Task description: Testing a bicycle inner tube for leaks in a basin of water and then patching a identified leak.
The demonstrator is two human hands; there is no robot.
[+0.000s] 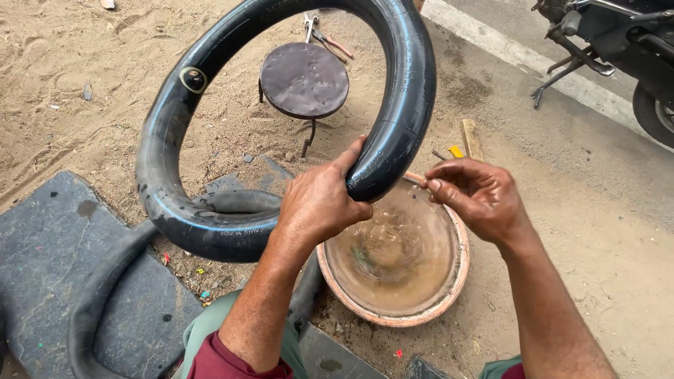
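Head view, one item in hand: black inner tube (pixel 393 105), inflated, held up as a ring over the basin (pixel 449 281), its lowest bend just above the muddy water (pixel 390 256). A round patch (pixel 193 79) shows on the tube's far side from the basin.

Left hand (pixel 319 200): fingers clamped round the tube's lower bend, thumb on top.

Right hand (pixel 477 196): just beside the tube above the basin's far rim, fingertips pinched together; whether they hold anything small I cannot tell.

Beyond the basin: small round stool (pixel 304 79), pliers (pixel 326 38) past it, wood strip (pixel 472 139) on the sand, motorcycle (pixel 618 49) well apart at the road. Nearer than the basin: a second, slack tube (pixel 98 295) across a dark mat (pixel 42 267).

Risks, as judged: the wet rubber may slip through the one-handed grip and drop onto the sand, picking up grit; the water is rippling and cloudy, so fine bubbles could be missed.
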